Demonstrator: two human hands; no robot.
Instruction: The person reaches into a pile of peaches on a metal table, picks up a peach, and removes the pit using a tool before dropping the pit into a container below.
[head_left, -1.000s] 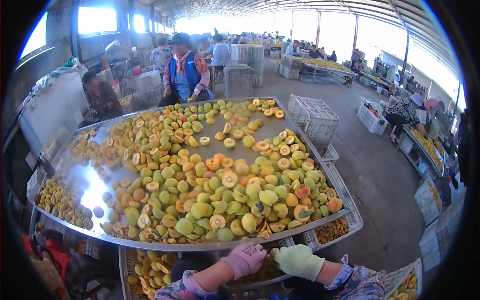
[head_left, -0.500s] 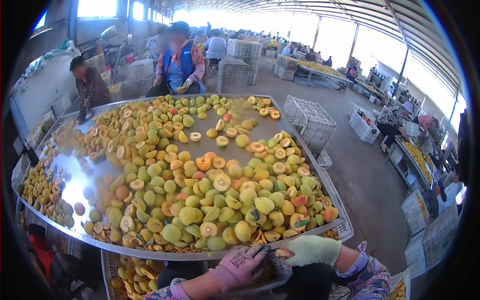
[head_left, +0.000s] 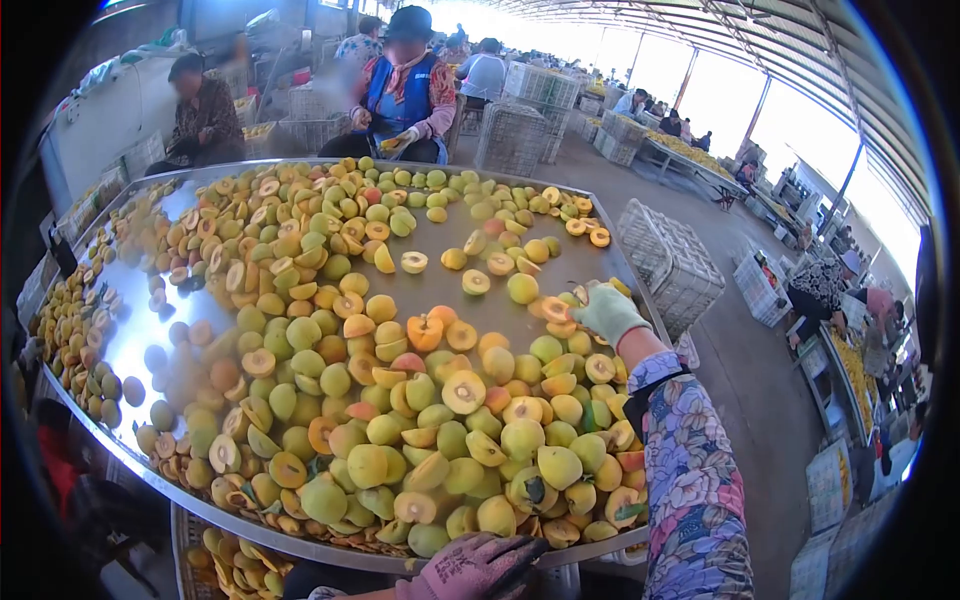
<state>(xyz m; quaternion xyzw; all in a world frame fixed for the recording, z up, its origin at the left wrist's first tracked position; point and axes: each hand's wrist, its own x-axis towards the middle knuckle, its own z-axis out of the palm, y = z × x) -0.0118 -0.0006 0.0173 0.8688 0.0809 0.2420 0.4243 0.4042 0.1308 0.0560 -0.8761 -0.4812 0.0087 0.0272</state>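
Right hand (head_left: 610, 315) reaches among fruit (head_left: 523, 440) by the table (head_left: 420, 290)'s right edge, seemingly selecting, which calls for gentle fingertips; left hand (head_left: 468, 572) at near edge; cannot tell either grip

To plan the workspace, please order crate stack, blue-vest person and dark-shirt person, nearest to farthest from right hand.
1. Crate stack: just right of the right hand, beside the table.
2. Blue-vest person: across the table.
3. Dark-shirt person: across, far left.
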